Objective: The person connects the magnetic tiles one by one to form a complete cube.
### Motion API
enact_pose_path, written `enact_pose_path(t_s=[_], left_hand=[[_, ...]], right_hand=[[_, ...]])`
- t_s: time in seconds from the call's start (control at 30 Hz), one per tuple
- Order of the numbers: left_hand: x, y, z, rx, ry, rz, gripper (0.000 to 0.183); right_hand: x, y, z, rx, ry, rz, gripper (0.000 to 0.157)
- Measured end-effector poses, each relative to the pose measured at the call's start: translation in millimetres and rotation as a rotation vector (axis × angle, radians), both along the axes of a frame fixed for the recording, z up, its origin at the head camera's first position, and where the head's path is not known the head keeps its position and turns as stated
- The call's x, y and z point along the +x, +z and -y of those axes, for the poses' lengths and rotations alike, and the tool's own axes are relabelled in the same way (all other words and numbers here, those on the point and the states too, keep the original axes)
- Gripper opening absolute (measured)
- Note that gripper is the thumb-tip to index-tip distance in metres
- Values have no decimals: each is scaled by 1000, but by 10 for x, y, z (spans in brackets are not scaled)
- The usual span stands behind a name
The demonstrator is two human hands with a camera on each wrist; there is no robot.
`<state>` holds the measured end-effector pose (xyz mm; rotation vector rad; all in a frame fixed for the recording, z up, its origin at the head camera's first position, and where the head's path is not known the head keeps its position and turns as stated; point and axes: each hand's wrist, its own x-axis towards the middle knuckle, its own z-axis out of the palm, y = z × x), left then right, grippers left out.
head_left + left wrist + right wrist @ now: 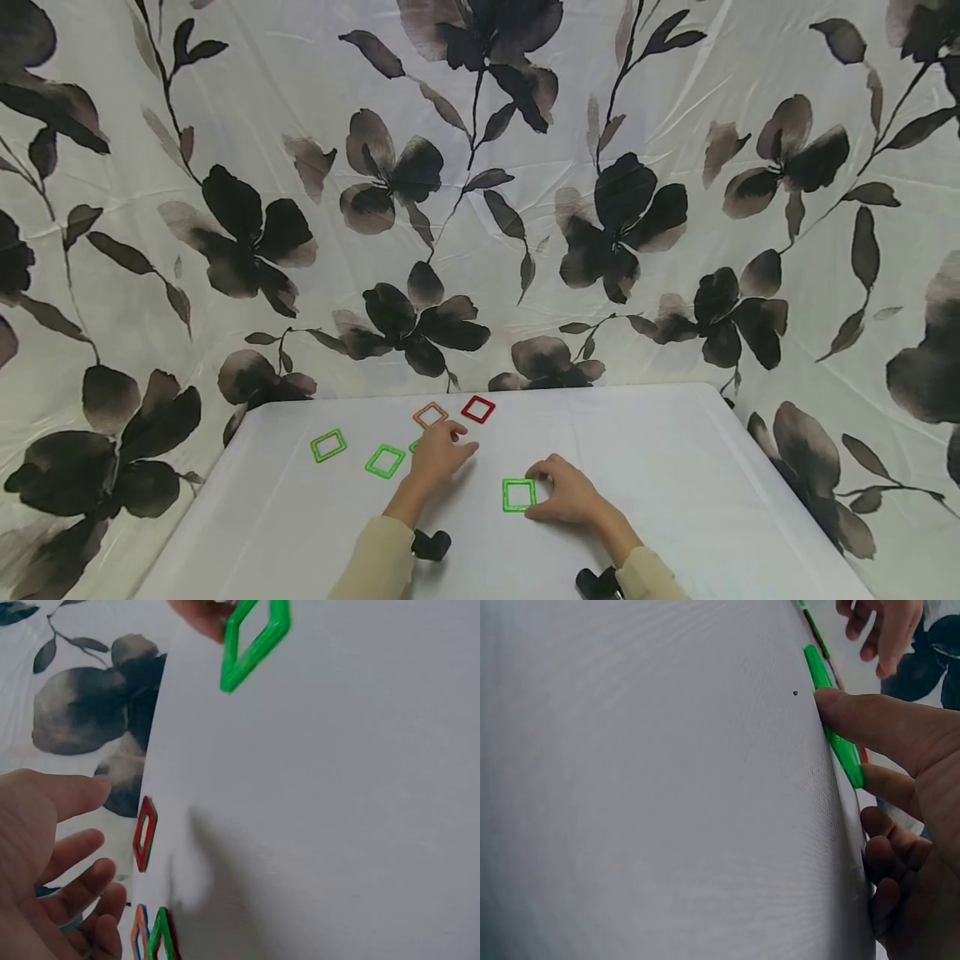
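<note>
My right hand (566, 493) pinches a green square magnetic tile frame (517, 508) by its right side, thumb and index finger at its corners. In the right wrist view, the thumb lies on one end of this tile (846, 759) and the index finger meets the other. My left hand (438, 454) hovers over the table with fingers loosely bent, holding nothing. Just beyond it lie an orange tile (422, 410) and a red tile (471, 417). Another green tile (413, 445) is mostly hidden behind the left hand.
Two more green tiles, one nearer (373, 457) and one farther left (326, 435), lie on the white table (712, 517). A floral cloth (525, 250) hangs behind the table's far edge. Black devices (431, 546) are worn at both wrists.
</note>
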<state>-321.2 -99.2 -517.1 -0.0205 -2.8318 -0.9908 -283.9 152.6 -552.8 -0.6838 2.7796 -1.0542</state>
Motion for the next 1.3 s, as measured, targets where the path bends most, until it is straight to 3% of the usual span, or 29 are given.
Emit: enact_pose_path(t_s=[0.3,0.57,0.77,1.03,1.3], left_hand=[[-369,19,-19,32,145,13,48],[-604,-115,41,51,158,35,54],[-705,-223,-19,82,170,-6,54],[-767,-239,-99,93,179,-26,60],[-803,-392,-116,31,198,-4,68]], right_hand=[[5,-57,-17,-2,-7,-51,52],[-57,-58,-6,18,-7,-41,52],[-65,-68,-11,29,1,-32,51],[-84,-14,-34,22,-4,-42,51],[-69,-35,-35,34,0,-18,52]])
